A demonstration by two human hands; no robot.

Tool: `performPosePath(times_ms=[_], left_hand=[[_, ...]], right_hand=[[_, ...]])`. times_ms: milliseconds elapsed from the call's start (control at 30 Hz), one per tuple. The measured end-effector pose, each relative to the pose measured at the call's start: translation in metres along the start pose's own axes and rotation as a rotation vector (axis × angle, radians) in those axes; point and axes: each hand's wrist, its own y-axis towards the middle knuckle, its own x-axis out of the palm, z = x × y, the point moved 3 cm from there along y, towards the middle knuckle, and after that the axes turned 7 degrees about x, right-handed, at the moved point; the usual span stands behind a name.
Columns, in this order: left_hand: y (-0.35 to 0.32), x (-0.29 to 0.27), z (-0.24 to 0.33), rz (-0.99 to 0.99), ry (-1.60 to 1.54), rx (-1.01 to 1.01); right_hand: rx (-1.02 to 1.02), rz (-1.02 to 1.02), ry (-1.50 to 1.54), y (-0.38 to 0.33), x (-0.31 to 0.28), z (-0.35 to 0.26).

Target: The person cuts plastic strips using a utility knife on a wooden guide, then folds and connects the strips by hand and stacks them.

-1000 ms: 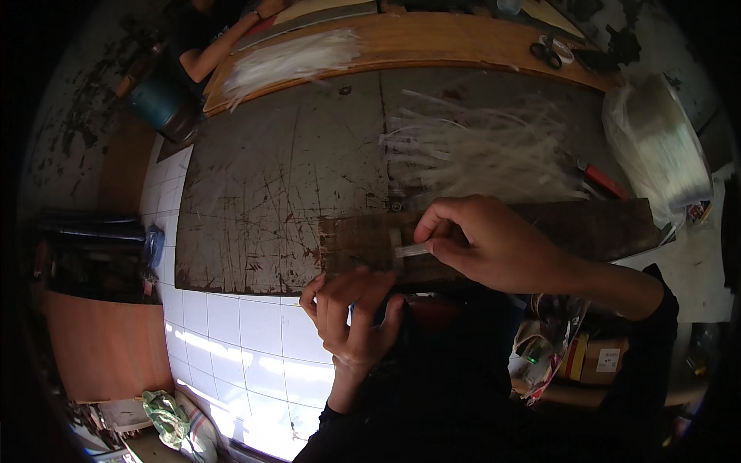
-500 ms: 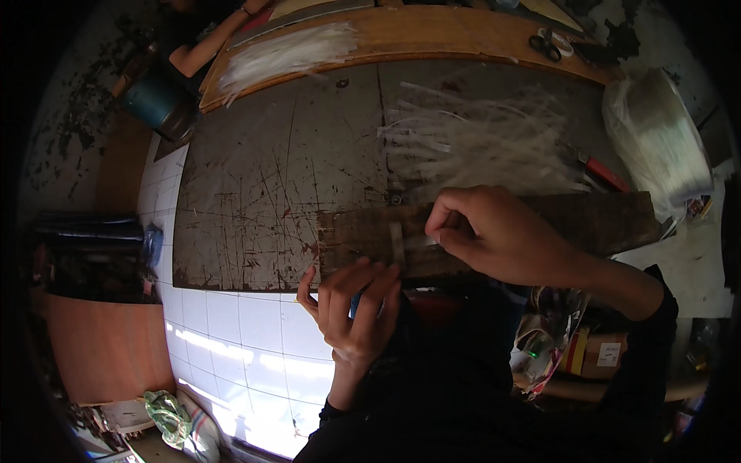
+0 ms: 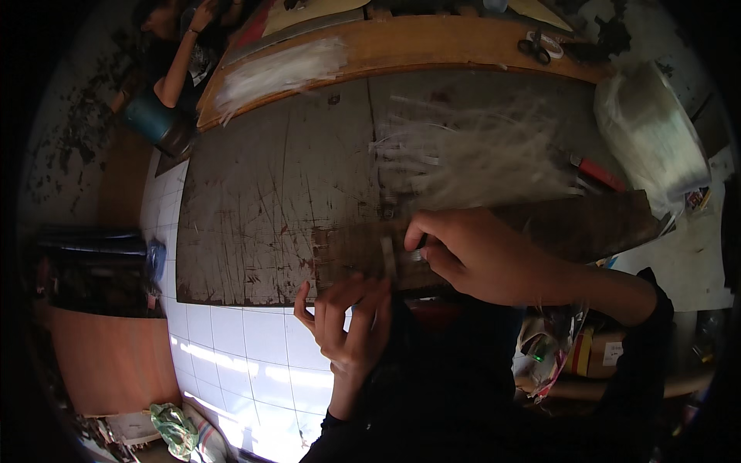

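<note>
- Your right hand [image 3: 482, 255] has thumb and forefinger pressed together, pinching a pale strip [image 3: 416, 254]; only a short end pokes out to the left of the fingertips. A second ago a longer end showed.
- That strip is over the dark wooden plank [image 3: 579, 220], near the plank's left part. Whether it touches the wood, you cannot tell from here.
- Half a second ago your right hand sat farther from the small pale upright piece [image 3: 388, 256] on the plank; now the gap is narrower, pinch and piece apart.
- Your left hand [image 3: 346, 320] stays at the plank's near edge, fingers bent and fanned, outermost one raised. Fingertips lie near the lower end of the pale piece; cannot tell whether they grip anything.
- Whole view has shifted slightly: the scarred table [image 3: 247, 193] has its near left corner lower in frame than before.
- Loose heap of translucent strips [image 3: 478, 150] lies beyond the plank, much as earlier; red-handled tool [image 3: 600, 174] just to its right, wrapped spool [image 3: 656, 127] farther right.
- Across the table, the co-worker's forearm [image 3: 176, 73] is now raised; earlier it reached along the orange-brown board [image 3: 432, 42].
</note>
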Motion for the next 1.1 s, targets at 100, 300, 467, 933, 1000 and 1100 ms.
performPosePath(times_ms=[100,300,467,933,1000,1100], left_hand=[[0.001,0.0,0.001,0.001,-0.002,-0.008],[0.001,-0.001,0.004,0.013,0.003,0.0],[0.003,-0.001,0.007,0.012,-0.002,0.012],[0.021,0.003,0.04,0.254,-1.304,-0.335],[0.02,0.004,0.04,0.281,-1.382,-0.343],[0.018,0.002,0.039,0.25,-1.294,-0.289]], right_hand=[[0.012,-0.006,0.027,-0.001,0.001,-0.003],[-0.037,0.036,0.106,0.001,0.005,-0.003],[-0.127,0.067,0.051,0.001,0.002,-0.001],[0.123,0.19,0.491,-0.061,-0.004,-0.038],[0.058,0.255,0.401,-0.064,-0.003,-0.036],[-0.069,0.35,0.242,-0.067,-0.002,-0.039]])
